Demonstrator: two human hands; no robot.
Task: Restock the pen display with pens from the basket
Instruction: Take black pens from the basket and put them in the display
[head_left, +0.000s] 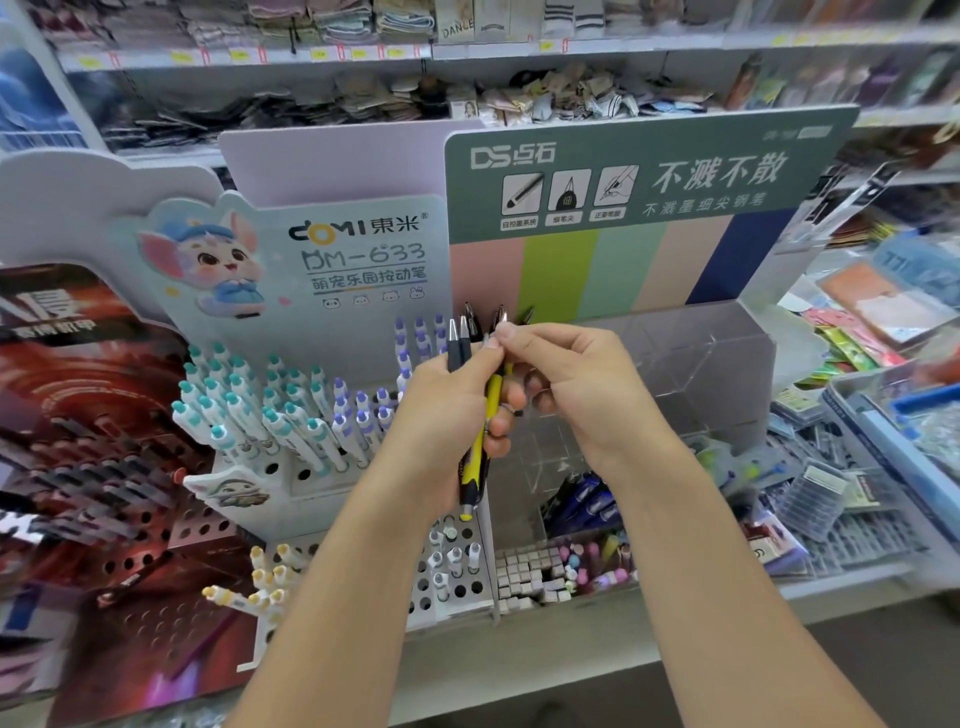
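We raise both forearms before the clear acrylic pen display (701, 374), our hands meeting just above its left edge. Our left hand (452, 415) curls round a bundle of pens (480, 415), yellow and dark barrels upright, tips pointing up. Our right hand (566, 379) pinches the top of one pen between thumb and forefinger. To the left a white rack (291, 473) holds teal-capped pens (234, 410).
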